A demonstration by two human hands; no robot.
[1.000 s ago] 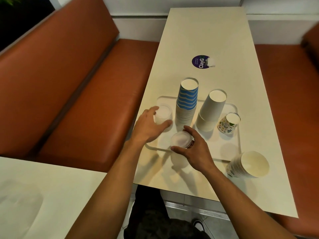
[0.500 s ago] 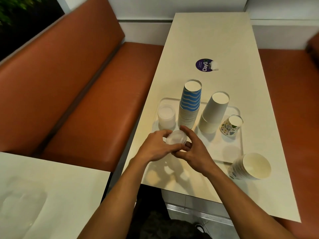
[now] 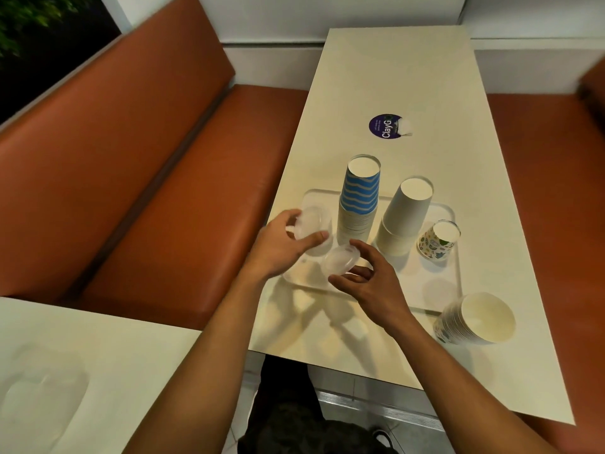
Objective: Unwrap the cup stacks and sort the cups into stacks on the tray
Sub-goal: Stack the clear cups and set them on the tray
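A translucent tray [image 3: 457,261] on the cream table holds an upside-down blue-striped cup stack [image 3: 360,195], a white cup stack [image 3: 406,217] and one patterned cup [image 3: 437,240]. My left hand [image 3: 278,249] grips a clear plastic cup [image 3: 310,221] just above the clear cup stack [image 3: 320,249] at the tray's left end. My right hand [image 3: 371,280] holds more clear plastic cups [image 3: 340,262] between thumb and fingers over the tray's near edge. A stack of patterned cups [image 3: 478,319] lies on its side on the table, to the near right of the tray.
A round purple sticker [image 3: 385,126] sits farther along the table [image 3: 393,77]. Orange bench seats [image 3: 183,178] run along both sides. A second table [image 3: 82,371] with crumpled clear wrap [image 3: 42,394] is at my near left.
Both hands met at the clear cups in front of the tray. My left hand then drew one clear cup off and carried it up-left over the clear stack on the tray.
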